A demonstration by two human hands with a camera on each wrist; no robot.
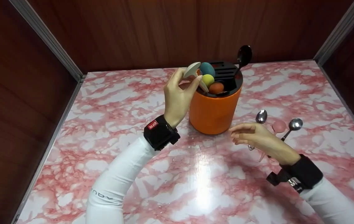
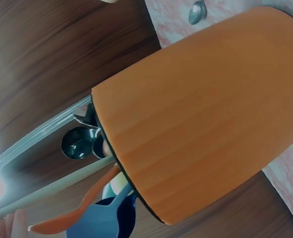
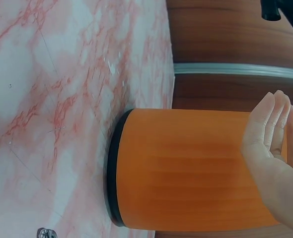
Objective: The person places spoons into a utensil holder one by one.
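Note:
At the left side of the orange utensil holder, my left hand pinches a cream-coloured spoon by its upper part. The spoon's stem runs down into the holder in the left wrist view. Beside it in the holder are a blue spoon, a yellow-green piece and a brown-orange piece. A black spoon stands up from the right side. My right hand, its fingers loosely bent, holds nothing and hovers just right of the holder's base.
To the right on the marbled table lie a metal spoon, a pink spoon and a dark-handled metal spoon, partly hidden by my right hand. Brown panels enclose the back and sides.

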